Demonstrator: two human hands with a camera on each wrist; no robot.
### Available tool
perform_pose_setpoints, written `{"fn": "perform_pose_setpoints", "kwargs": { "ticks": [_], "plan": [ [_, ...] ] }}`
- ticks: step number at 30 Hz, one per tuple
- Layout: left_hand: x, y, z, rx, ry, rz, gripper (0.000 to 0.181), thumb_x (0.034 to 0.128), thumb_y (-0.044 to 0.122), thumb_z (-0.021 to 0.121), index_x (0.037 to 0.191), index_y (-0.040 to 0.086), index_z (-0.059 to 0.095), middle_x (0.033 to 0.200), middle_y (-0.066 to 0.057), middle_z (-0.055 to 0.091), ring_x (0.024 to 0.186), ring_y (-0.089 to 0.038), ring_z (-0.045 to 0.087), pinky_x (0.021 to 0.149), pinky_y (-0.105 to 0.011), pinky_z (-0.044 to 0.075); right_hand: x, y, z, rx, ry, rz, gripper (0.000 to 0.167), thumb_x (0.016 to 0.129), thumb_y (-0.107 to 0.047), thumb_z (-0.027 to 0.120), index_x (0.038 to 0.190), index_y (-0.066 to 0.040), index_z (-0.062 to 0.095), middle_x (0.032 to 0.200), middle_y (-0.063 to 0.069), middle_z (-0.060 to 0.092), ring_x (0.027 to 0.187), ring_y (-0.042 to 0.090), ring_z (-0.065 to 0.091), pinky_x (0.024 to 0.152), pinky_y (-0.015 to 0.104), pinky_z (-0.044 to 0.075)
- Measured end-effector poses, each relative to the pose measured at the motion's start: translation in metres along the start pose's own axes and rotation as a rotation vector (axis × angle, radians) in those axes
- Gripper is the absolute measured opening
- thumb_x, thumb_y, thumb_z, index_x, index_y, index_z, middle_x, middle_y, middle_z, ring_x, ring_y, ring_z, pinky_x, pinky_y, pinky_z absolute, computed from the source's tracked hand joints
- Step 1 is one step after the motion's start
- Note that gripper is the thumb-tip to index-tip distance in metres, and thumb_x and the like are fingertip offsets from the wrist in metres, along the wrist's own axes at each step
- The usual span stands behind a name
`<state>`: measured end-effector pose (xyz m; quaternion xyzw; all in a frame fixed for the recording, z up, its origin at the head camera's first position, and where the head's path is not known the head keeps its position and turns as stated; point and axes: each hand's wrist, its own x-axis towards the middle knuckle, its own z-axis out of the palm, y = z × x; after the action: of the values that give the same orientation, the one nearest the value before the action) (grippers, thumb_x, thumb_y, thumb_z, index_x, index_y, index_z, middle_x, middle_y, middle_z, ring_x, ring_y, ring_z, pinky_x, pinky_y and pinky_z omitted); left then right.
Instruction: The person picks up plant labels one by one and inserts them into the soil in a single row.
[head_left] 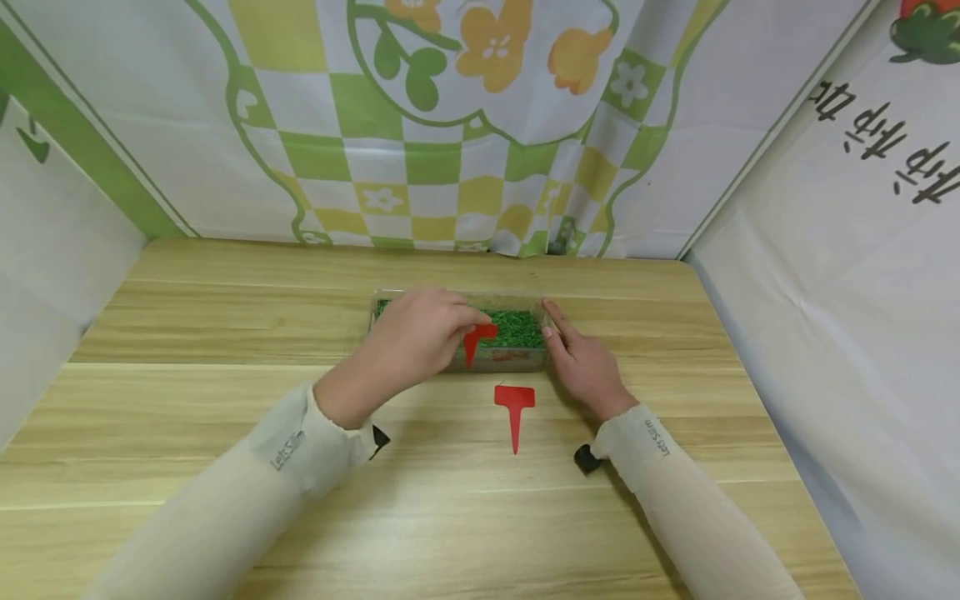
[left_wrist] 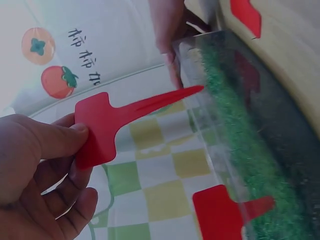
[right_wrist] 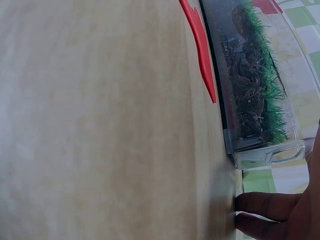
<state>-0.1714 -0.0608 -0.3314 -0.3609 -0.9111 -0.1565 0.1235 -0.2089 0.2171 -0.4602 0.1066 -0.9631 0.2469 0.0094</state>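
Observation:
My left hand (head_left: 420, 333) pinches a red T-shaped plant label (left_wrist: 97, 130) by its wide head, thumb against fingers. The label's pointed stem reaches toward a clear plastic box (head_left: 537, 362) with dark filling and green artificial grass (head_left: 517, 329) on top. Another red label (left_wrist: 217, 215) stands with its stem down in the grass, visible in the left wrist view; the left hand hides it in the head view. With mostly straight fingers, my right hand (head_left: 588, 367) touches the box's right end. A third red label (head_left: 514, 398) lies flat in front of the box.
The box stands on a wood-grain table (head_left: 247, 333), near its back edge. Behind hangs a checked green, yellow and white curtain (head_left: 435, 167). White cloth panels (head_left: 847, 317) stand along both sides. At the box's right end is a clear loop handle (right_wrist: 287, 151).

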Motion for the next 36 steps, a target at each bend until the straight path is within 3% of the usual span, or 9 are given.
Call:
{"fn": "perform_pose_setpoints", "kwargs": {
  "ticks": [3,6,10,14,16,22,36],
  "plan": [
    [0.007,0.0,-0.003,0.017,0.012,-0.019,0.027,0.0907,0.0,0.068,0.111,0.014,0.078,0.103,-0.002,0.076,0.092,-0.023,0.07,0.077,-0.036,0.058,0.001,-0.001,-0.001,0.003,-0.002,-0.003,0.056,0.103,-0.064,0.017,0.157,-0.05,0.013,0.083,0.015,0.07,0.053,0.021,0.055,0.055,0.038,0.048],
    [0.013,-0.002,-0.003,0.037,0.028,-0.036,0.029,0.0914,-0.001,0.065,0.112,0.015,0.078,0.103,-0.002,0.076,0.092,-0.023,0.07,0.078,-0.036,0.057,0.001,-0.002,-0.001,0.002,-0.007,-0.002,0.056,0.104,-0.063,0.018,0.157,-0.05,0.013,0.084,0.015,0.07,0.053,0.022,0.055,0.054,0.038,0.047],
    [0.02,-0.007,0.001,0.06,0.039,-0.061,0.031,0.0915,-0.003,0.063,0.112,0.015,0.078,0.105,-0.001,0.077,0.093,-0.024,0.07,0.079,-0.037,0.057,0.001,-0.002,-0.001,-0.003,-0.008,0.004,0.056,0.104,-0.063,0.017,0.157,-0.049,0.013,0.071,0.011,0.064,0.051,0.022,0.053,0.053,0.037,0.045],
    [0.025,-0.013,0.006,0.058,0.041,-0.098,0.028,0.0915,-0.002,0.066,0.111,0.014,0.078,0.105,-0.002,0.077,0.093,-0.024,0.069,0.08,-0.037,0.057,0.001,-0.001,0.0,-0.007,-0.005,0.003,0.056,0.104,-0.063,0.017,0.158,-0.048,0.013,0.072,0.012,0.064,0.051,0.022,0.053,0.052,0.037,0.045],
    [0.026,-0.016,0.008,0.06,0.034,-0.112,0.026,0.0911,-0.001,0.067,0.109,0.014,0.079,0.104,-0.002,0.077,0.093,-0.025,0.069,0.08,-0.038,0.057,0.001,-0.001,0.0,-0.01,-0.005,0.005,0.057,0.104,-0.063,0.017,0.158,-0.048,0.014,0.076,0.015,0.067,0.052,0.023,0.054,0.052,0.037,0.045],
    [0.029,-0.024,0.018,0.063,0.004,-0.139,0.028,0.0899,-0.003,0.067,0.107,0.015,0.08,0.104,0.0,0.077,0.093,-0.025,0.069,0.078,-0.038,0.057,0.001,0.0,0.0,-0.018,0.002,0.0,0.059,0.104,-0.063,0.016,0.159,-0.044,0.016,0.115,0.018,0.072,0.059,0.023,0.059,0.055,0.039,0.048],
    [0.033,-0.036,0.042,0.051,-0.071,-0.185,0.028,0.09,-0.001,0.069,0.108,0.017,0.08,0.1,-0.001,0.077,0.089,-0.024,0.072,0.081,-0.039,0.057,-0.001,-0.001,0.0,-0.001,0.016,0.001,0.056,0.105,-0.061,0.019,0.158,-0.046,0.016,0.12,0.018,0.071,0.058,0.023,0.059,0.059,0.043,0.051]
  ]
}}
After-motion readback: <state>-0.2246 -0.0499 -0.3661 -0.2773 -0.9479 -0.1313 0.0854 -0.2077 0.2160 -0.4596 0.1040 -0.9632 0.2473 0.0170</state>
